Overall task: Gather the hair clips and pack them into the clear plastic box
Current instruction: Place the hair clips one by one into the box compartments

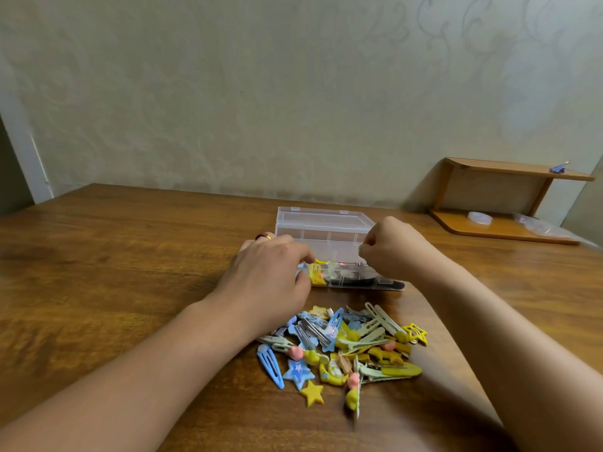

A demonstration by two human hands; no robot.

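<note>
The clear plastic box [326, 238] stands mid-table with its lid [323, 218] raised behind it; a yellow clip [316, 277] and some dark and pale clips lie inside. My left hand [270, 275] curls round the box's left end, thumb at its front wall. My right hand [391, 249] hovers over the box's right part with its fingers curled; thumb and forefinger pinch a small pale hair clip that is mostly hidden. A pile of several blue, yellow and green hair clips [342, 347] lies on the table [114, 272] just in front of the box, between my forearms.
A small wooden shelf [509, 203] stands at the back right against the wall, with a white tape roll [479, 218], a plastic bag [535, 225] and a blue clip [559, 168] on it. The wall runs close behind the box.
</note>
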